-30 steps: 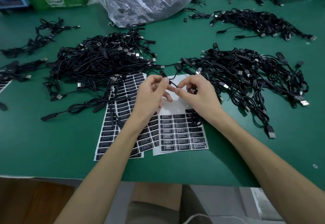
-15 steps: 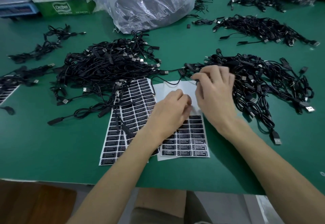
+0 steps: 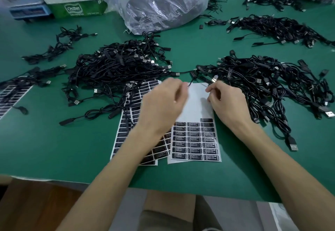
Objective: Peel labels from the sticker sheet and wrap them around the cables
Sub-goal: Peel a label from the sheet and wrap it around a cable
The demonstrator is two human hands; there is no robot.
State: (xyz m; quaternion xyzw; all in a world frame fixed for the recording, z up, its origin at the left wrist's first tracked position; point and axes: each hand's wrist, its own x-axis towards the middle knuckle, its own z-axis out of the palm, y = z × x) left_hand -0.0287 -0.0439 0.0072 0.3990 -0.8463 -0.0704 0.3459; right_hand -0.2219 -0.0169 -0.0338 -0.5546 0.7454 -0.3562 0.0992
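Nearest, on the green table mat [image 3: 54, 149], lies the white sticker sheet with rows of black rectangular labels [image 3: 195, 141], its upper half stripped bare. A fuller sheet of black labels [image 3: 125, 136] lies against its left edge, partly under the left forearm. Over the bare backing the left hand [image 3: 163, 104] is motion-blurred with fingers curled, and I cannot tell whether it holds anything. The right hand [image 3: 229, 104] has thumb and forefinger drawn together, but what they pinch, if anything, is too small to tell. A short stretch of thin black cable [image 3: 189, 84] shows between them. The step looks like readying a cable for its label: hold a straight run taut, centre the label, then press both halves together squarely. Beyond, the left heap of tangled black USB cables [image 3: 117, 67] and the right heap [image 3: 262, 84] flank the sheets, with a crumpled clear plastic bag [image 3: 163, 4] furthest back.
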